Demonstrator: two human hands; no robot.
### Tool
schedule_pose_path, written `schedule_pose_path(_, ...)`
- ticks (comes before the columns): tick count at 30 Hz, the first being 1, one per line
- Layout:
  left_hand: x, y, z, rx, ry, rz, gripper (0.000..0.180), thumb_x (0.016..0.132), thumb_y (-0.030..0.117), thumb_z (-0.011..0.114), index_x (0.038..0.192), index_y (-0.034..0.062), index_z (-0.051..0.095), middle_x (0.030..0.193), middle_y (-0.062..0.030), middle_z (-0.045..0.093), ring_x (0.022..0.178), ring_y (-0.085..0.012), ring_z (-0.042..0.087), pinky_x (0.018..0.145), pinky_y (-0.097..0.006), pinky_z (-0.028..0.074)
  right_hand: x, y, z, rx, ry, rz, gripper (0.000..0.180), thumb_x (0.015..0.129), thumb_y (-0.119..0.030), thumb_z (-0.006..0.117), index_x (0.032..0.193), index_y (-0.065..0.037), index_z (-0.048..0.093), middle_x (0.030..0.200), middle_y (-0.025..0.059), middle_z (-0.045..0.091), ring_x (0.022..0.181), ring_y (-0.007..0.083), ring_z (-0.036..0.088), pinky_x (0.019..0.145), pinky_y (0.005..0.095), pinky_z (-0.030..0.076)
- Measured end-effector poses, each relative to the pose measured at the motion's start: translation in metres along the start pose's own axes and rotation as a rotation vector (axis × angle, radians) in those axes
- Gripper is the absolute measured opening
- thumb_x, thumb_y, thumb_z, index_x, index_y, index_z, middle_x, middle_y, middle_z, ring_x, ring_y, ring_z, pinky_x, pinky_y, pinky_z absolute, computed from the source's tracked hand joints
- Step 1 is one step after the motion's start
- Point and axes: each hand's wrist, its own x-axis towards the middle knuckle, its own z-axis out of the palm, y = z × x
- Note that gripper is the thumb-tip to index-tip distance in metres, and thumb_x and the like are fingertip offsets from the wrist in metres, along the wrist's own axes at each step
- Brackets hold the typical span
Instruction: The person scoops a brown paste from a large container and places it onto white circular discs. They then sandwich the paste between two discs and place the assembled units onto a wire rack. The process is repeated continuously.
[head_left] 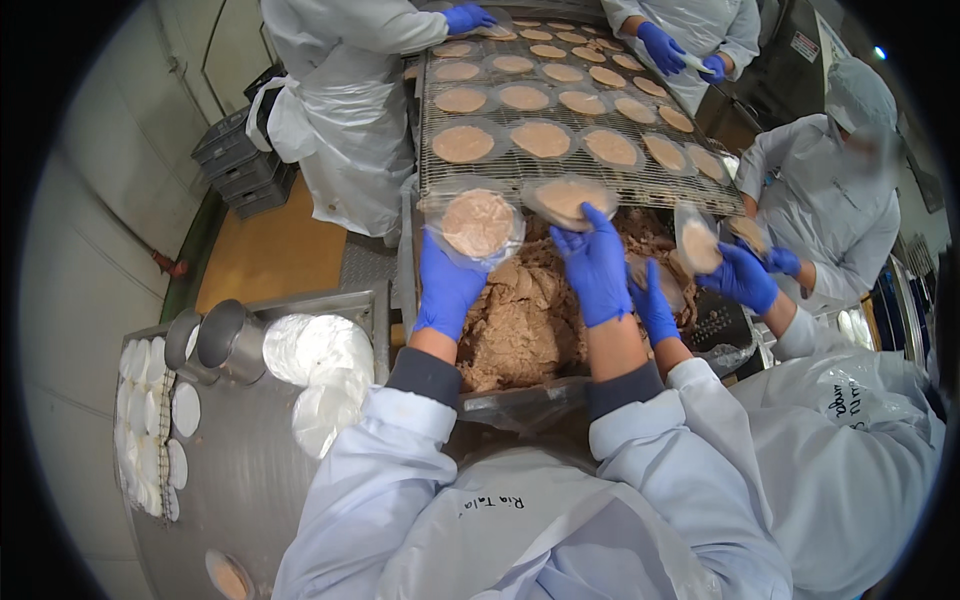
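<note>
With the centre of the view as the clock's hub, the blue-gloved left hand (448, 287) is reaching up near the middle, partly closed, and is supporting a flat, round, pinkish-tan patty on a clear plastic sheet (478, 224) just toward 11 o'clock. Some of its fingers are hiding behind the sheet. The blue-gloved right hand (597, 268), toward 2 o'clock, is pinching the near edge of a second tan disc on clear film (568, 196), its thumb and fingers standing close together.

Below both hands, a mass of coarse brownish-pink ground meat (520, 325) is filling a tub whose near rim is wearing clear plastic (535, 398). At 12 o'clock, a metal wire-mesh grid (500, 169) is carrying rows of similar discs on film. At 3 o'clock, a co-worker's blue-gloved hand (742, 280) is holding another film-backed disc (699, 246).

Toward 8 o'clock, a stainless-steel tabletop (245, 440) is bearing two grey metal cylinders (232, 340) and overlapping round white sheets (325, 365); at 7 o'clock, one tan disc on film (230, 577) is lying near its edge.
</note>
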Motion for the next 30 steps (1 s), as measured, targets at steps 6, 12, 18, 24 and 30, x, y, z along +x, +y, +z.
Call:
schedule_pose_path(6, -0.017, 0.034, 0.009, -0.916, 0.089, -0.300, 0.050, 0.087, 0.035, 0.045, 0.124, 0.0025, 0.037, 0.121, -0.0140, 0.046, 0.107, -0.0278, 0.050, 0.090, -0.041, 0.043, -0.017, 0.033, 0.025, -0.341, -0.203, -0.161, 0.043, 0.076, -0.016, 0.063, 0.111, 0.002, 0.047, 0.105, 0.0102, 0.055, 0.091, 0.0173, 0.055, 0.080, 0.0298, 0.044)
schedule_pose_path(12, -0.019, 0.008, -0.012, -0.516, 0.130, -0.312, 0.044, 0.085, 0.021, 0.054, 0.122, 0.0035, 0.038, 0.118, -0.0145, 0.048, 0.106, -0.0267, 0.051, 0.087, -0.044, 0.045, -0.031, 0.059, 0.034, -0.524, -0.232, -0.268, 0.046, 0.075, -0.018, 0.065, 0.113, 0.002, 0.049, 0.106, 0.0107, 0.053, 0.095, 0.0164, 0.051, 0.083, 0.0279, 0.040)
schedule_pose_path(18, -0.034, -0.036, -0.036, -0.894, 0.211, -0.421, 0.048, 0.089, 0.036, 0.043, 0.124, 0.0034, 0.037, 0.123, -0.0176, 0.044, 0.111, -0.0315, 0.046, 0.089, -0.048, 0.042, -0.006, 0.036, -0.016, -0.286, 0.170, 0.183, 0.047, 0.083, -0.034, 0.050, 0.123, -0.010, 0.042, 0.127, 0.0062, 0.042, 0.116, 0.0228, 0.040, 0.097, 0.0430, 0.024)
schedule_pose_path(24, 0.023, 0.003, -0.008, -0.915, 0.110, -0.283, 0.059, 0.087, 0.038, 0.048, 0.127, 0.0001, 0.030, 0.127, -0.0213, 0.037, 0.115, -0.0339, 0.042, 0.092, -0.049, 0.040, 0.004, 0.007, -0.004, -0.016, 0.071, 0.068, 0.066, 0.083, -0.034, 0.051, 0.133, -0.005, 0.019, 0.133, 0.0155, 0.033, 0.120, 0.0281, 0.036, 0.100, 0.0425, 0.026)
schedule_pose_path(30, 0.034, -0.019, -0.004, -0.801, 0.177, -0.265, 0.050, 0.084, 0.019, 0.056, 0.125, 0.0003, 0.034, 0.121, -0.0175, 0.044, 0.109, -0.0302, 0.047, 0.091, -0.044, 0.043, 0.027, 0.007, 0.009, 0.165, -0.003, 0.082, 0.054, 0.084, -0.015, 0.049, 0.130, -0.003, 0.023, 0.126, 0.0174, 0.035, 0.114, 0.0305, 0.041, 0.097, 0.0441, 0.033)
